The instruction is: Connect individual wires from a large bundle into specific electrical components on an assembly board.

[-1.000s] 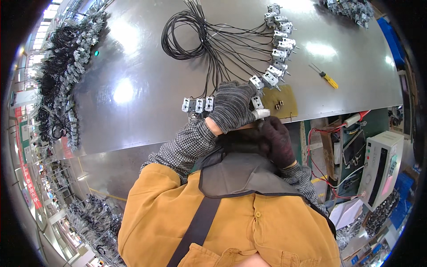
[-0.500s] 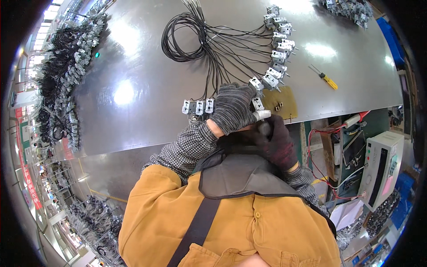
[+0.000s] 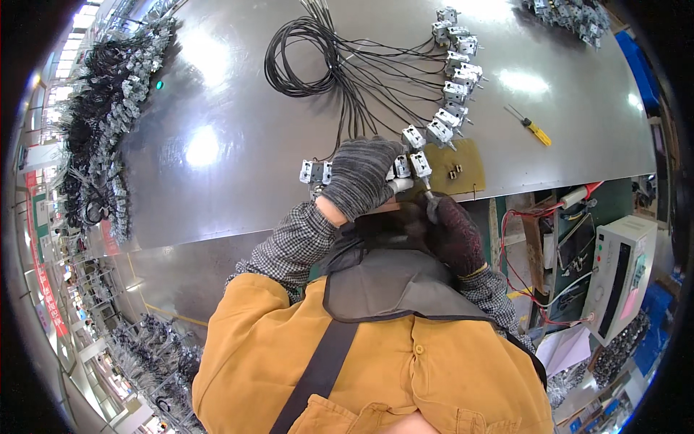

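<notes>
Black cables (image 3: pixel 361 98) fan out from a coil to a curved row of small silver metal blocks (image 3: pixel 454 92) with thin stems. My left hand (image 3: pixel 361 173), in a grey striped glove with a white-wrapped thumb, curls over the blocks at the near edge and hides some of them. Just right of that thumb sits an uncovered metal block (image 3: pixel 420 165), its stem pointing towards me. Around that stem's end, the dark red and black glove of my right hand (image 3: pixel 454 235) is closed. A grey piece shows at its fingertips; whether it is a tool or part of the glove is unclear.
A brown pad (image 3: pixel 466 168) with a few small brass pieces lies by the table edge. Beyond it rests a yellow-handled screwdriver (image 3: pixel 533 130). Bundled cables (image 3: pixel 116 123) line the left side. A white instrument box (image 3: pixel 620 278) with red leads stands at the right, below the table.
My left hand has shifted left along the row, uncovering blocks beside its thumb. My right hand has moved slightly down and right, and a thin stem now shows at its fingertips.
</notes>
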A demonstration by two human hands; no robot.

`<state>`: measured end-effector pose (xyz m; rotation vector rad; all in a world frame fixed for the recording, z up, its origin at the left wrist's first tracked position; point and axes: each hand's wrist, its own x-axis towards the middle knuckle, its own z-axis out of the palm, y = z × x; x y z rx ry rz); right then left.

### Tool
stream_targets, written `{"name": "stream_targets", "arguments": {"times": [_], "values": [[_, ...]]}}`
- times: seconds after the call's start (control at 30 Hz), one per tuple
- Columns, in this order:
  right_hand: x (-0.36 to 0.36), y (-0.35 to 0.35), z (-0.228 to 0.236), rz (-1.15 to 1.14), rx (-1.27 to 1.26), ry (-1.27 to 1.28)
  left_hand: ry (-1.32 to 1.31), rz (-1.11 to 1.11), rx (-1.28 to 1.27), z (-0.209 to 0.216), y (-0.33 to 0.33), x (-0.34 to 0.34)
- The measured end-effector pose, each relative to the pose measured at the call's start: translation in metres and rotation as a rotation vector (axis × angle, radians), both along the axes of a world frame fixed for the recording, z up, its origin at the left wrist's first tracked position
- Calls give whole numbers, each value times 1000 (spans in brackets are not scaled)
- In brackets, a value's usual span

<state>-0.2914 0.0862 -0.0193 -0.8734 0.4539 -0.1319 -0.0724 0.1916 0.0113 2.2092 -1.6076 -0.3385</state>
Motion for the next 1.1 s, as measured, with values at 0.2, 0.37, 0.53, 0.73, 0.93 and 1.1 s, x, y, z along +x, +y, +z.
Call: {"name": "stream_targets", "arguments": {"times": [0.2,0.37,0.53,0.73,0.93,1.1], "values": [[12,-25,-4,-173,34,-29,367,117,-39,-2,-12,8],[18,-31,11,-292,-476,171,94,5,-121,-16,-18,0],[6,-22,20,-114,-927,247,141,-14,-9,-15,-21,3],[2,-15,21,-34,-944,245,163,-18,49,-4,-26,1],[8,4,-7,-190,-926,145,153,4,-43,-16,-28,1],[-6,7,-12,-106,-197,134,79,-6,-66,-17,-25,0]]}}
